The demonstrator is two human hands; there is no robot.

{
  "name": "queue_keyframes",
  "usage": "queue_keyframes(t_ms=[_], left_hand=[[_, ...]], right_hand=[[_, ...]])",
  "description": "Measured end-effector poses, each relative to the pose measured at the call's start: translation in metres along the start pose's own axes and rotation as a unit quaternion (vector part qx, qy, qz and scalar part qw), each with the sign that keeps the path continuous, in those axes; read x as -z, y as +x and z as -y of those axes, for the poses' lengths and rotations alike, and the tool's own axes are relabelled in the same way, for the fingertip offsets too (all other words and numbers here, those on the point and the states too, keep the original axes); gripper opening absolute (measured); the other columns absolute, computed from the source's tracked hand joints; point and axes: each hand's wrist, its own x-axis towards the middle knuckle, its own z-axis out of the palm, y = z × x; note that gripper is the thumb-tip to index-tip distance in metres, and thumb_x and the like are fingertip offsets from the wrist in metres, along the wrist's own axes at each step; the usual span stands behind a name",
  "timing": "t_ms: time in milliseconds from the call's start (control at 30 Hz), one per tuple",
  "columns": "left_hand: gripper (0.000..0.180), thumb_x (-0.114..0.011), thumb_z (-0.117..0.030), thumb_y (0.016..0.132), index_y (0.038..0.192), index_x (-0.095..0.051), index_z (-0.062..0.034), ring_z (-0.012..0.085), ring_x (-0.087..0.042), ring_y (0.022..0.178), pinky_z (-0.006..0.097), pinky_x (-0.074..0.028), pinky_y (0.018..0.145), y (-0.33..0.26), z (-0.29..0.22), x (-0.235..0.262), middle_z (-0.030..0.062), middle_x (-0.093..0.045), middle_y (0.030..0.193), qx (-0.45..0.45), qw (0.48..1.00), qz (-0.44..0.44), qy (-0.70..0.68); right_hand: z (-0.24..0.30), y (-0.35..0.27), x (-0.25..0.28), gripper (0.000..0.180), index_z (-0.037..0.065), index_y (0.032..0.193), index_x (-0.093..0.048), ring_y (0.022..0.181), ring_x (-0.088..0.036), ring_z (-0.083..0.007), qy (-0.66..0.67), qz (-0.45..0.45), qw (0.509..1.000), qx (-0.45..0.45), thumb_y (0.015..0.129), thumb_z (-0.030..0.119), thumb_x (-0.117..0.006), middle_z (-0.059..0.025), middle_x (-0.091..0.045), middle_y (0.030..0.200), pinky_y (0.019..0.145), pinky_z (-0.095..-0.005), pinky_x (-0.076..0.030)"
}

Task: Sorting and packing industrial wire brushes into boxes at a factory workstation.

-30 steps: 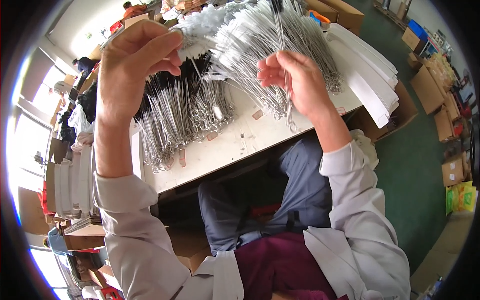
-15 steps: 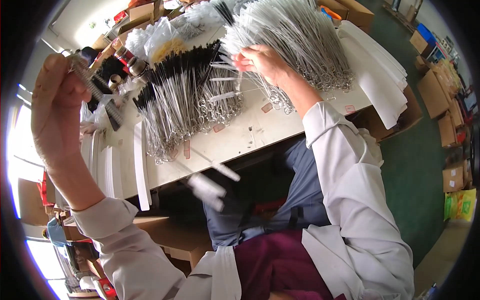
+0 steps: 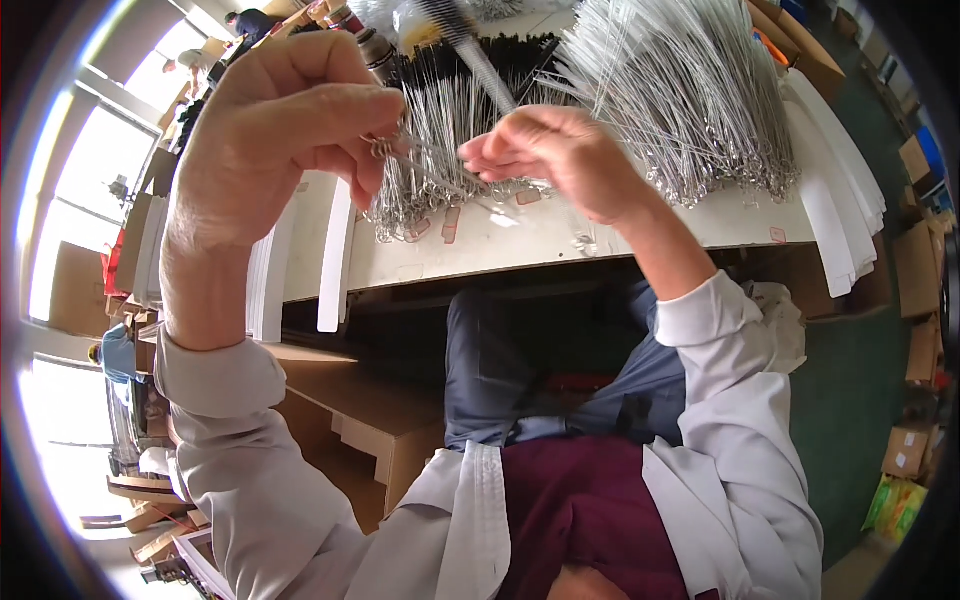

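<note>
My left hand (image 3: 290, 145) is raised at the left, thumb and fingers pinched on small metal wire loops (image 3: 380, 148). Thin, blurred wires lead from these loops toward my right hand (image 3: 570, 160). That hand has its fingers pressed together, and whatever is between them is hidden. Behind it a dark-bristled brush (image 3: 460, 40) with a grey twisted shaft slants upward; I cannot tell if it is held. Beyond my hands lie a heap of wire brushes with black bristles (image 3: 520, 55) and a larger heap with pale bristles (image 3: 690, 100), loop ends toward me.
The heaps lie on a white table (image 3: 480, 250). White strips hang over its front edge at the left (image 3: 335, 260) and right (image 3: 830, 200). Cardboard boxes (image 3: 370, 400) stand under the table. Far left, other people (image 3: 250, 25) are near the windows.
My left hand has come inward to the right, nearer my right hand. The view has shifted, so the heaps sit farther right. Blurred white pieces above my lap are gone from view.
</note>
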Motion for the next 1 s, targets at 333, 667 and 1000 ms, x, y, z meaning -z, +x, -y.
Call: queue_keyframes(t_ms=[333, 667, 1000], left_hand=[[0.017, -0.072, -0.011, 0.095, 0.087, -0.064, 0.0008, 0.0148, -0.07, 0.064, 0.026, -0.057, 0.057, -0.004, 0.041, -0.012, 0.0077, -0.068, 0.076, -0.011, 0.998, -0.049, -0.03], [0.014, -0.073, -0.013, 0.096, 0.088, -0.066, -0.0038, 0.0112, -0.066, 0.059, 0.024, -0.055, 0.053, -0.015, 0.118, -0.009, 0.0076, -0.071, 0.077, 0.024, 0.995, -0.092, -0.042], [0.011, -0.072, -0.011, 0.096, 0.09, -0.067, -0.0022, 0.0115, -0.064, 0.055, 0.025, -0.054, 0.052, -0.015, 0.163, -0.017, 0.0079, -0.069, 0.073, 0.061, 0.985, -0.141, -0.083]], right_hand=[[-0.025, -0.031, -0.046, 0.037, -0.005, 0.106, -0.063, 0.092, -0.075, -0.0339, 0.223, 0.13, 0.96, -0.112, 0.111, 0.024, -0.042, -0.0251, -0.073, 0.101, 0.085, -0.0456, -0.062], [-0.053, -0.089, -0.042, 0.038, -0.006, 0.113, -0.061, 0.067, -0.073, -0.0219, 0.141, 0.048, 0.972, -0.184, 0.111, 0.028, -0.045, -0.0154, -0.071, 0.084, 0.061, -0.0336, -0.062], [-0.069, -0.114, -0.041, 0.033, -0.003, 0.109, -0.066, 0.056, -0.062, -0.0111, 0.016, -0.007, 0.976, -0.218, 0.11, 0.025, -0.047, -0.0052, -0.066, 0.074, 0.051, -0.0248, -0.052]])
